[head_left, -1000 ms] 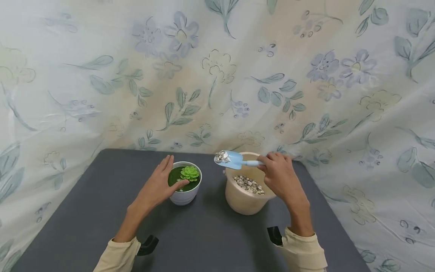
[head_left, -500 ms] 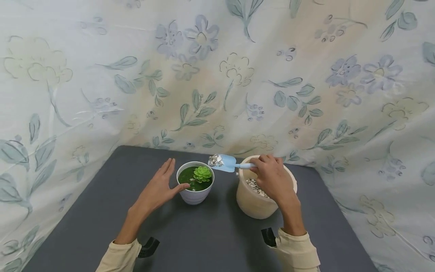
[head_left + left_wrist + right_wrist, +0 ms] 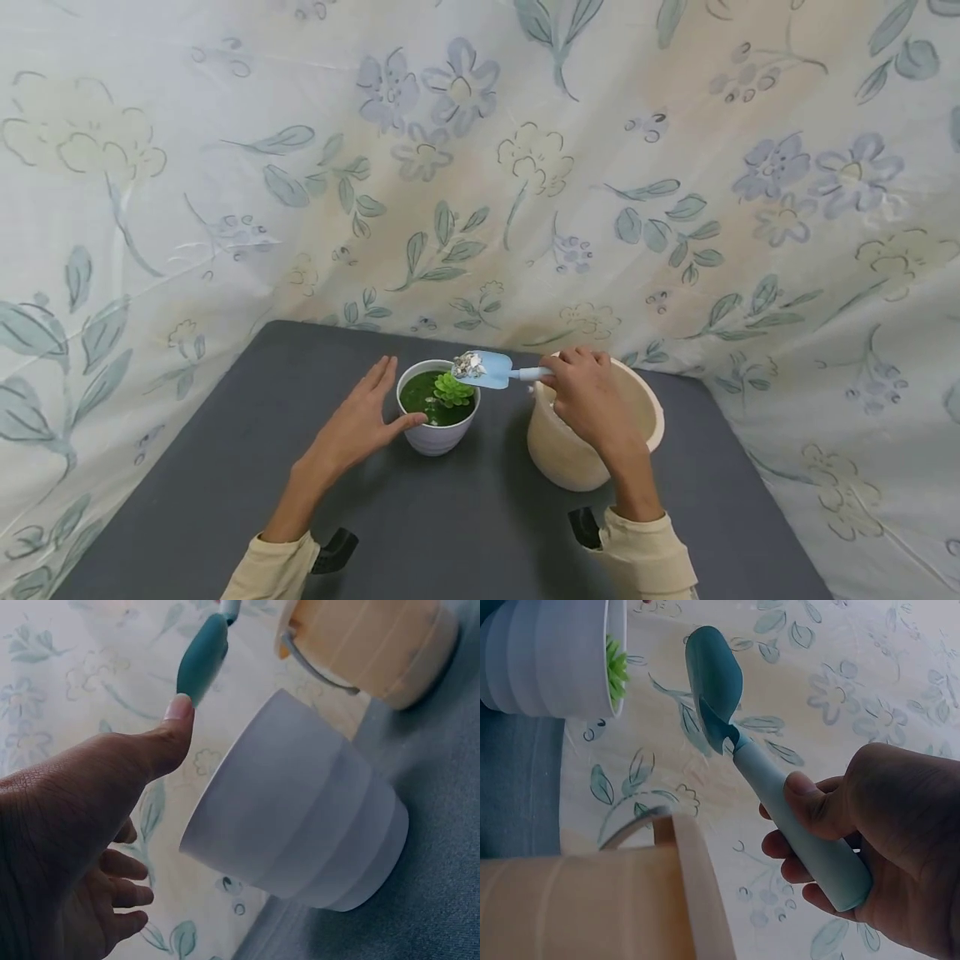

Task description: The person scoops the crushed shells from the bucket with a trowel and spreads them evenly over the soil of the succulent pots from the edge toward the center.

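Now the right hand (image 3: 588, 398) grips a pebble-laden scoop (image 3: 487, 369) over the succulent pot (image 3: 437, 412); left hand (image 3: 360, 423) flat beside.

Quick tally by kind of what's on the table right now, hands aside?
White pot with succulent: 1
Beige bucket: 1
Blue scoop loaded with pebbles: 1
Total: 3 things

Two bare hands, the left hand (image 3: 358, 427) left of centre and the right hand (image 3: 587, 400) right of centre, come out of long cream sleeves (image 3: 649, 557) with ribbed cuffs at the bottom of the head view. A small black device (image 3: 334, 550) is strapped under each wrist. No rings or watch show.
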